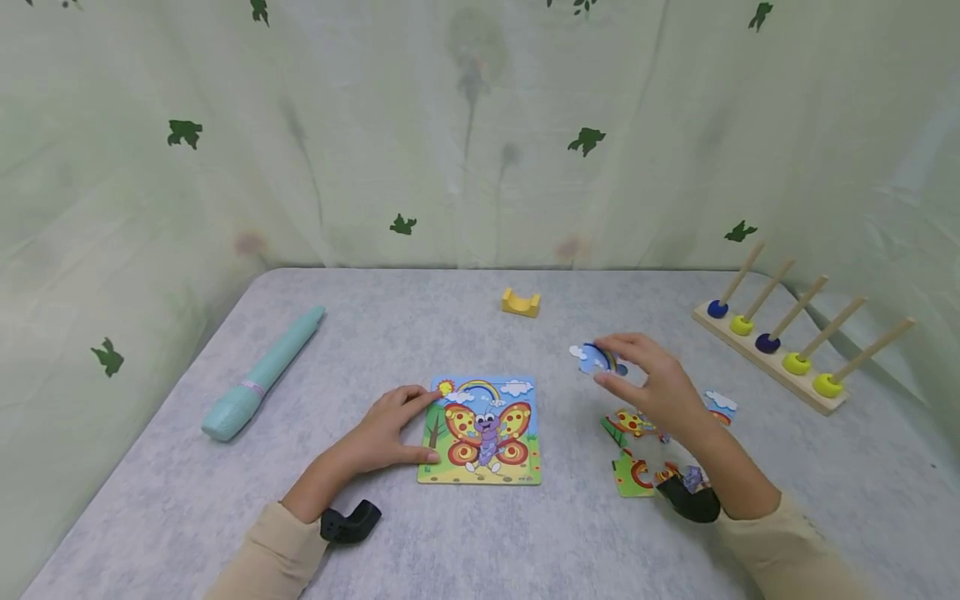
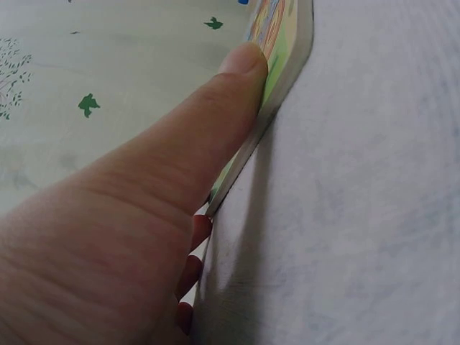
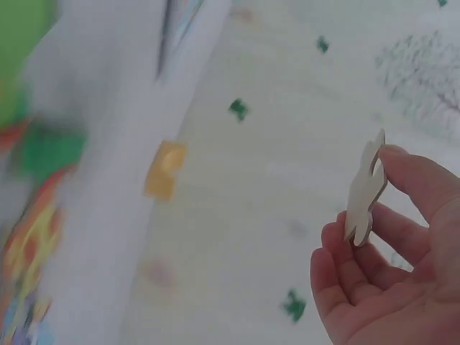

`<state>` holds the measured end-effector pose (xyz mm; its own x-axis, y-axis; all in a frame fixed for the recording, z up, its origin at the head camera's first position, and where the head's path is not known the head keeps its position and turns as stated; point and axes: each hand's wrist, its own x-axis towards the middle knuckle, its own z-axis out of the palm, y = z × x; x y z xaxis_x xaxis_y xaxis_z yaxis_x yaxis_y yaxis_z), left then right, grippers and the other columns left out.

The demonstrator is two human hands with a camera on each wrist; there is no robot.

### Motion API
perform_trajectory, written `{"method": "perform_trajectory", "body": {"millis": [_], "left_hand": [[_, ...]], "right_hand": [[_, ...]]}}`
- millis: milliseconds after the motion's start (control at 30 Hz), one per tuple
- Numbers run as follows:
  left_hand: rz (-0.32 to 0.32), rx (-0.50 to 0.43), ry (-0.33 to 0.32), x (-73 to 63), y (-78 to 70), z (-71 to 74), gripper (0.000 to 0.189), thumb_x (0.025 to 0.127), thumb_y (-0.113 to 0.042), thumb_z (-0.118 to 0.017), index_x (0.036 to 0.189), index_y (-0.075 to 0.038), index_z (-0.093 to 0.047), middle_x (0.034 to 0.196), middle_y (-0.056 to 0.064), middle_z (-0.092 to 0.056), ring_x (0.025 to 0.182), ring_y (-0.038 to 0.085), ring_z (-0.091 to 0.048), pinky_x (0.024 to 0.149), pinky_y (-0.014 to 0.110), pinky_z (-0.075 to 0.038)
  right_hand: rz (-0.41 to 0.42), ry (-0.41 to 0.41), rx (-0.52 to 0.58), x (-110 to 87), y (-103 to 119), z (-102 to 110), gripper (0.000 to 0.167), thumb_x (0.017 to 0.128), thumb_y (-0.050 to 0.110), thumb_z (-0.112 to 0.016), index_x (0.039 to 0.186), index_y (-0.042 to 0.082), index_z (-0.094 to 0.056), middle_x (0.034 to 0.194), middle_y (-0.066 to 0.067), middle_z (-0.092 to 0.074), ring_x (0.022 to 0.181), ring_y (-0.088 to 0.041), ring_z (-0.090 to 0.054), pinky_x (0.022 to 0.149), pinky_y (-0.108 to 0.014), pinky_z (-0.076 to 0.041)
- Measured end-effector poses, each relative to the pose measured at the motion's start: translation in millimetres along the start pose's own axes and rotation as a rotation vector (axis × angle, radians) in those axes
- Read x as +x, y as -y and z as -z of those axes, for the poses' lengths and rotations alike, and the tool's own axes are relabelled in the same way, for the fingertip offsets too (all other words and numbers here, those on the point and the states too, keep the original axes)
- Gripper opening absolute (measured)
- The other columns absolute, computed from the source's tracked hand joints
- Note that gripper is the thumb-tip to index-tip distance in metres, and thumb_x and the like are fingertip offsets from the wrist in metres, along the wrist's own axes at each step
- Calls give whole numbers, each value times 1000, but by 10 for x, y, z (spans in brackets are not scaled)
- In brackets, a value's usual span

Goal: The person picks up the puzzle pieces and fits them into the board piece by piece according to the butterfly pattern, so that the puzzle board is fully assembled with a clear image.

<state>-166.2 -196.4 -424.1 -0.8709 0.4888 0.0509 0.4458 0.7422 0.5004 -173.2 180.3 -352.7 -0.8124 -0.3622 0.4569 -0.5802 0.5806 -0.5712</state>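
A butterfly puzzle board (image 1: 480, 429) lies flat on the table in the head view, with a complete butterfly picture under a rainbow. My left hand (image 1: 390, 429) rests at its left side, fingers spread, index fingertip near the top-left corner and thumb (image 2: 244, 61) on the board's face. To the right, my right hand (image 1: 656, 383) pinches a blue rainbow puzzle piece (image 1: 596, 358) between thumb and fingers, raised above the table. The right wrist view shows this puzzle piece (image 3: 368, 190) nearly edge-on, its pale plain back visible.
Several loose puzzle pieces (image 1: 636, 475) lie below my right hand, partly hidden by the wrist camera. A yellow block (image 1: 521, 303) sits toward the back. At right stands a wooden peg rack (image 1: 772, 358) with blue and yellow beads. A teal wrapped object (image 1: 262, 375) lies at left.
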Motion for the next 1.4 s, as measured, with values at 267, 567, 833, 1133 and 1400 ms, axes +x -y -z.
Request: {"method": "perform_trajectory", "body": {"millis": [267, 567, 833, 1133, 1400], "left_hand": [[11, 2, 7, 2, 28, -5, 90, 66, -60, -68, 138, -17, -38, 127, 7, -38, 117, 27, -31, 95, 49, -26], [-14, -1, -1, 9, 27, -14, 89, 67, -60, -67, 138, -16, -38, 127, 7, -38, 117, 27, -32, 95, 49, -26], [2, 34, -11, 5, 6, -4, 78, 75, -61, -58, 137, -17, -40, 127, 6, -39, 117, 26, -33, 94, 49, -28], [1, 116, -39, 49, -87, -23, 76, 78, -60, -54, 136, -12, -40, 133, 9, -37, 123, 29, -31, 98, 49, -26], [-75, 192, 13, 125, -153, -41, 76, 79, -59, -55, 140, -18, -34, 138, 10, -32, 126, 30, -26, 99, 51, -22]], "right_hand": [[71, 157, 96, 275, 375, -535, 39, 83, 20, -66, 119, 7, -58, 116, -4, -53, 105, -17, -50, 84, -35, -44], [-25, 386, 26, 397, 331, -1081, 38, 85, 22, -63, 119, 6, -58, 116, -7, -51, 105, -17, -49, 82, -30, -45], [-67, 438, 14, 437, 210, -1273, 39, 86, 23, -62, 121, 5, -56, 117, -8, -50, 107, -19, -48, 86, -33, -42], [-39, 409, 8, 467, 102, -1379, 35, 85, 24, -63, 118, 11, -60, 116, -6, -51, 109, -21, -46, 90, -36, -38], [-35, 397, -46, 482, 115, -1418, 31, 83, 27, -65, 112, 16, -64, 111, -3, -51, 101, -19, -46, 84, -37, -39]]}}
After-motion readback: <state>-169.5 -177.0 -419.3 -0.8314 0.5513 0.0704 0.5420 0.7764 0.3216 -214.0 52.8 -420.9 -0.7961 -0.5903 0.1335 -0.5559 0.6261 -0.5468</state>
